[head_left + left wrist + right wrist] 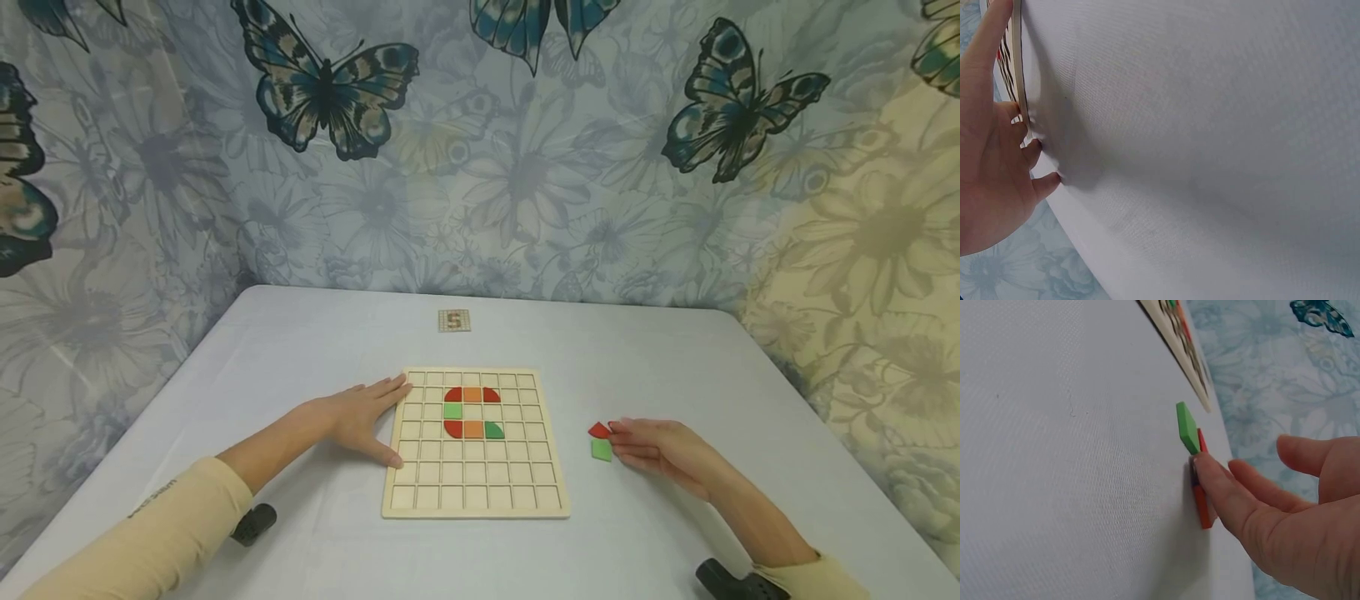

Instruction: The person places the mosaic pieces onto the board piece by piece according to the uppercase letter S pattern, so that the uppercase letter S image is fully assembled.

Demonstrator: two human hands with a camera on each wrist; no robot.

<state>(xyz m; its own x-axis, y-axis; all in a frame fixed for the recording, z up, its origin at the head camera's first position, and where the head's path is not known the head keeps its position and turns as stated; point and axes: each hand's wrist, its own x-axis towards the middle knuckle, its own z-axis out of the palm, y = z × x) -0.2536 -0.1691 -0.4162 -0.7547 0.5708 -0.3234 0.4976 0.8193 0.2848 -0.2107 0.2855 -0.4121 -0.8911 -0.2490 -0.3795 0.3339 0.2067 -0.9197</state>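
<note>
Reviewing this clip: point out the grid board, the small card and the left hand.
Grid board (476,497): head view, on a bare cell in its nearest row.
Small card (454,321): head view, on its middle.
Left hand (356,422): head view, on its back.

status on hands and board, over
Left hand touching board, left side. Right hand at green piece and red piece, grip unclear. Board partly filled. No obstacle seen.
</note>
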